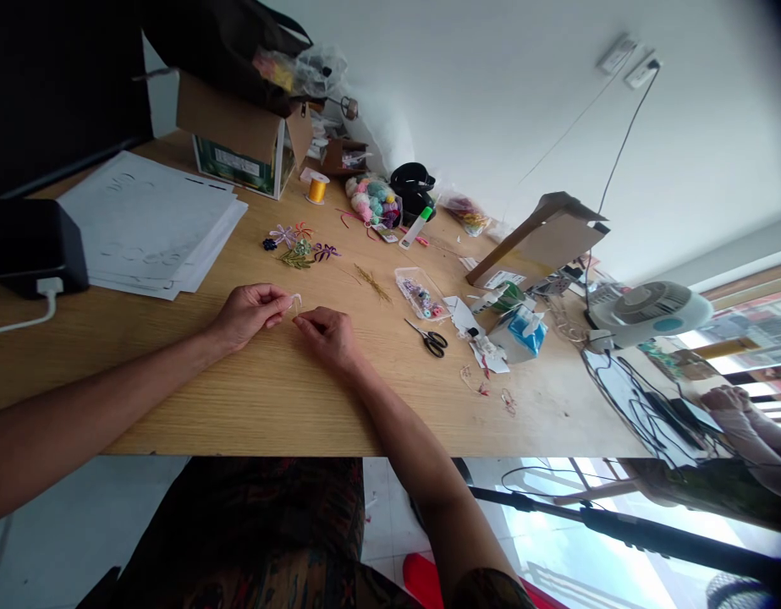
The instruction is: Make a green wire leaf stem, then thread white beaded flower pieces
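Note:
My left hand (247,311) rests on the wooden table (238,397) with its fingertips pinched on a small white beaded piece (295,299). My right hand (327,331) lies just right of it, fingers curled and pinched close to the same piece; what it grips is too small to make out. Several finished beaded flowers (298,245) in purple, green and orange lie on the table beyond my hands. A thin bundle of gold wire (372,283) lies to the right of them.
A stack of white paper (149,224) and a black box (31,245) lie at left. Cardboard boxes (238,139), a yellow spool (316,188), a clear bead case (419,296), scissors (428,337), a tissue pack (522,330) and a fan (650,311) crowd the far side and right. Another person's hand (733,399) shows at far right.

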`<action>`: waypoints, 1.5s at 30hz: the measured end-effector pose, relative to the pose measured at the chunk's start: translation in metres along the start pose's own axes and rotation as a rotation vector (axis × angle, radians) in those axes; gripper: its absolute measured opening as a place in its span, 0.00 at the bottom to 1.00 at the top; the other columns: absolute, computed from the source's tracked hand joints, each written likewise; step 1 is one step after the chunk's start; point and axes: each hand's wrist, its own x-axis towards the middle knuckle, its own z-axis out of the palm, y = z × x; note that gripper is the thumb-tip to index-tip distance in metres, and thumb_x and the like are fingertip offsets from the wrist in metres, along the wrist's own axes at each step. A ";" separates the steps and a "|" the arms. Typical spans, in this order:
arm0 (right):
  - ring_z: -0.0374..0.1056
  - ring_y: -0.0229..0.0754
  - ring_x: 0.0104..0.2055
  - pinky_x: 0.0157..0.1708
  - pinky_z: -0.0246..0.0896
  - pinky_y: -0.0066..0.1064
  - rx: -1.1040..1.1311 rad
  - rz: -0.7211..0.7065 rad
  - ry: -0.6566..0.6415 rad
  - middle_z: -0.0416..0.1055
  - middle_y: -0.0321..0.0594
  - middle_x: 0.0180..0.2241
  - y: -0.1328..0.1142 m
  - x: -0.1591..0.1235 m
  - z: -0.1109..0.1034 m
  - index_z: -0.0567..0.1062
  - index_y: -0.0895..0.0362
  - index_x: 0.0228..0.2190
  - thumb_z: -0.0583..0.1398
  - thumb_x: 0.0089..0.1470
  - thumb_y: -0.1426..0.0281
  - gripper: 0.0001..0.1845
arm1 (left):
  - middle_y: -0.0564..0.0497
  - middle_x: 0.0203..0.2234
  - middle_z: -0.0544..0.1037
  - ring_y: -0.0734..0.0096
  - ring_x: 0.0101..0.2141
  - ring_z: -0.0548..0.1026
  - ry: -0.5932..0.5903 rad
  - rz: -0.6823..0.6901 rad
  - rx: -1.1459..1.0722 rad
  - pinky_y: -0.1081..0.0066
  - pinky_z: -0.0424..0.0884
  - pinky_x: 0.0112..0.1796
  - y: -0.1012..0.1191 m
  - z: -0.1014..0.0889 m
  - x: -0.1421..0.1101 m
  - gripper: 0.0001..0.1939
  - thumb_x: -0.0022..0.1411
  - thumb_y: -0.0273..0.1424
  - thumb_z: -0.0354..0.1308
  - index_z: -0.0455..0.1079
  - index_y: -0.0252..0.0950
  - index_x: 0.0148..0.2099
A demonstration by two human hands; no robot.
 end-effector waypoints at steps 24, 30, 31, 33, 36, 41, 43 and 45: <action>0.65 0.33 0.27 0.29 0.58 0.24 -0.023 0.066 0.032 0.74 0.38 0.26 0.004 0.001 -0.002 0.79 0.59 0.31 0.58 0.59 0.66 0.13 | 0.56 0.16 0.67 0.79 0.17 0.61 -0.127 0.076 0.105 0.75 0.57 0.19 -0.001 -0.003 -0.001 0.13 0.49 0.40 0.64 0.71 0.35 0.28; 0.66 0.34 0.28 0.31 0.60 0.25 -0.083 -0.060 -0.016 0.74 0.39 0.27 -0.004 0.000 -0.002 0.79 0.58 0.31 0.58 0.59 0.68 0.11 | 0.56 0.16 0.68 0.79 0.17 0.61 0.000 0.056 0.161 0.74 0.57 0.19 -0.003 -0.004 0.002 0.14 0.48 0.41 0.65 0.70 0.35 0.26; 0.66 0.34 0.28 0.31 0.60 0.25 -0.096 -0.076 0.004 0.73 0.39 0.27 -0.004 0.000 -0.003 0.79 0.58 0.32 0.57 0.60 0.68 0.12 | 0.55 0.16 0.69 0.78 0.17 0.62 0.010 0.072 0.217 0.74 0.58 0.20 -0.006 -0.005 0.003 0.14 0.47 0.41 0.65 0.71 0.35 0.26; 0.66 0.34 0.28 0.31 0.60 0.26 -0.124 -0.089 0.057 0.73 0.39 0.26 -0.005 0.000 -0.005 0.79 0.59 0.32 0.57 0.60 0.68 0.12 | 0.54 0.18 0.72 0.75 0.20 0.66 0.008 0.123 0.331 0.74 0.61 0.23 -0.010 -0.007 0.005 0.13 0.48 0.41 0.64 0.72 0.35 0.26; 0.67 0.35 0.29 0.32 0.60 0.26 -0.154 -0.068 0.135 0.72 0.40 0.27 -0.004 0.001 -0.009 0.79 0.59 0.32 0.56 0.61 0.67 0.13 | 0.51 0.21 0.76 0.72 0.23 0.70 -0.076 0.183 0.439 0.73 0.65 0.27 -0.015 -0.008 0.005 0.13 0.50 0.40 0.62 0.73 0.35 0.27; 0.67 0.37 0.30 0.34 0.61 0.28 -0.140 0.019 0.193 0.73 0.41 0.28 0.003 0.004 -0.013 0.78 0.58 0.32 0.56 0.61 0.65 0.13 | 0.50 0.23 0.78 0.69 0.26 0.72 -0.213 0.240 0.501 0.72 0.67 0.29 -0.014 -0.003 0.001 0.12 0.52 0.41 0.61 0.75 0.37 0.28; 0.68 0.37 0.30 0.34 0.62 0.28 -0.116 0.043 0.184 0.74 0.41 0.29 0.008 0.005 -0.013 0.78 0.58 0.31 0.57 0.60 0.66 0.12 | 0.51 0.24 0.78 0.69 0.27 0.72 -0.235 0.236 0.471 0.72 0.67 0.30 -0.012 -0.002 0.000 0.12 0.51 0.41 0.61 0.75 0.37 0.29; 0.68 0.36 0.29 0.34 0.62 0.28 -0.083 0.058 0.164 0.75 0.41 0.29 0.011 0.005 -0.011 0.78 0.59 0.31 0.58 0.59 0.66 0.12 | 0.51 0.24 0.78 0.70 0.26 0.72 -0.235 0.214 0.405 0.73 0.67 0.30 -0.009 -0.002 0.000 0.12 0.51 0.41 0.62 0.75 0.37 0.29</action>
